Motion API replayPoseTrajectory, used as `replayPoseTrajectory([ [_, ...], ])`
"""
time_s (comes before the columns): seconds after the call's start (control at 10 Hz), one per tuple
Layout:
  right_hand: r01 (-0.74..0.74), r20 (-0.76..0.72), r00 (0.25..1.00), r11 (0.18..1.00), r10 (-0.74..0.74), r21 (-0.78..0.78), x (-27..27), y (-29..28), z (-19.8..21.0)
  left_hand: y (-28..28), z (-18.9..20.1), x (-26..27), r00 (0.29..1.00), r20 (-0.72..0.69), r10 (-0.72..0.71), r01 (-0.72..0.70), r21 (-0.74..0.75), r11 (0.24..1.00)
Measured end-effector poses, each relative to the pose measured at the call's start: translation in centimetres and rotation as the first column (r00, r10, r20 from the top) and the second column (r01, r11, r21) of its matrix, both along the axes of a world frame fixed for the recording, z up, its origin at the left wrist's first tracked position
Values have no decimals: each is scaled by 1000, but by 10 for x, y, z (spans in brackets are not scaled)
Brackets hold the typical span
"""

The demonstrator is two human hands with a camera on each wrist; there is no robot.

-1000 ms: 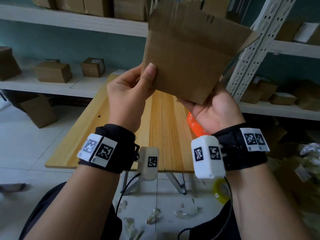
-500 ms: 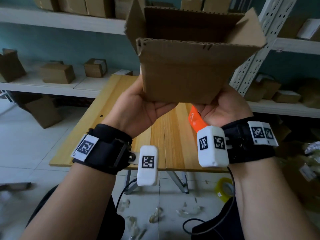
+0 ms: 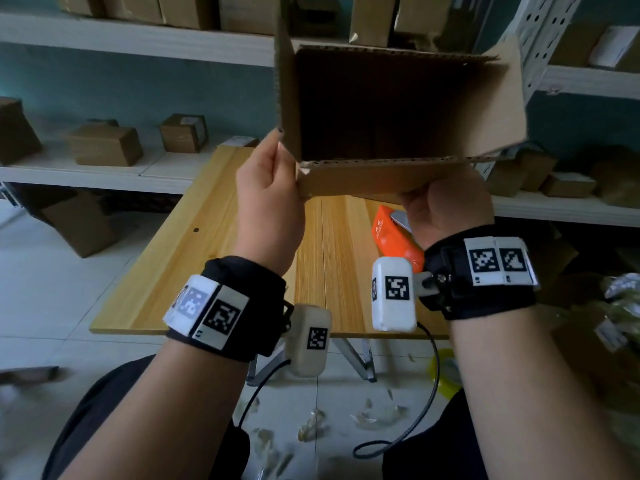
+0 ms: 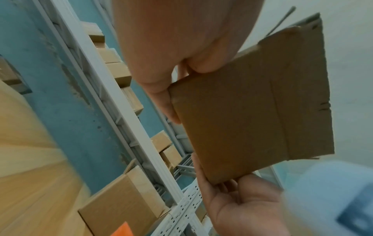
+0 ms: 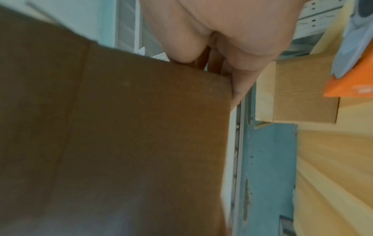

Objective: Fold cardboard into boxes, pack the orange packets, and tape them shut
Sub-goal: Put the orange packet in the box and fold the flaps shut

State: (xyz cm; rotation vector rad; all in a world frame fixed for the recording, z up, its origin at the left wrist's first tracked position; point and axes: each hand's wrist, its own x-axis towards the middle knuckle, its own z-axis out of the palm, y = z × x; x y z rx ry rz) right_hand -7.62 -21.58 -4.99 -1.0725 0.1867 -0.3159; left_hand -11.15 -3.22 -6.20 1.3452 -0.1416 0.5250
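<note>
A wooden table carries an orange packet; shelves bear small cardboard boxes.

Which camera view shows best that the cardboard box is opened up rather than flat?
The head view: the cardboard box faces the camera with its dark hollow and spread flaps visible, held by the left hand and right hand. The wrist views show only outer panels, seen from beneath.
</note>
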Motion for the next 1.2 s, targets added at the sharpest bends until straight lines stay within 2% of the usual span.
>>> replayPoseTrajectory([
  [0.1, -29, -37, 999, 998, 27, -51, 1, 0, 0, 10, -1, 7, 999, 32, -30, 29, 38, 999],
  [0.2, -153, 26, 988, 988, 153, -17, -23, 12, 21, 20, 10, 5, 962, 7, -274, 273, -109, 956],
  [0.3, -299, 35, 954, 954, 298, 7, -24, 17, 21, 28, 16, 0, 862, 3, -506, 493, -237, 837],
  [0.4, -408, 61, 912, 913, 406, 23, -26, 20, 20, 33, 16, -1, 808, -27, -589, 550, -326, 769],
  [0.5, -387, 45, 921, 922, 387, 8, -25, 15, 20, 41, 16, 3, 802, -70, -593, 539, -342, 770],
  [0.6, -347, 51, 936, 936, 350, -57, -24, 11, 25, 45, 10, 10, 845, -139, -517, 450, -340, 826],
  [0.7, -251, 69, 963, 960, 261, -124, -27, 19, 23, 35, 3, 13, 929, -194, -315, 245, -317, 916],
  [0.8, -50, 91, 994, 980, 69, -194, -28, 30, 17, 24, -1, 11, 978, -176, -110, 66, -236, 970],
  [0.9, 37, 92, 996, 967, -14, -251, -29, 32, 14, 27, -4, 16, 994, -80, 72, -82, -124, 989],
  [1.0, 72, 72, 996, 951, -53, -301, -31, 32, 17, 32, -6, 18, 995, 7, 103, -103, 30, 994],
  [1.1, 58, 22, 998, 927, -54, -371, -32, 34, 14, 28, 1, 12, 999, -45, -2, 4, 49, 999],
  [1.2, -120, -102, 992, 821, 76, -558, -30, 30, 5, 23, 5, 6, 992, -112, -53, 51, -24, 998],
])
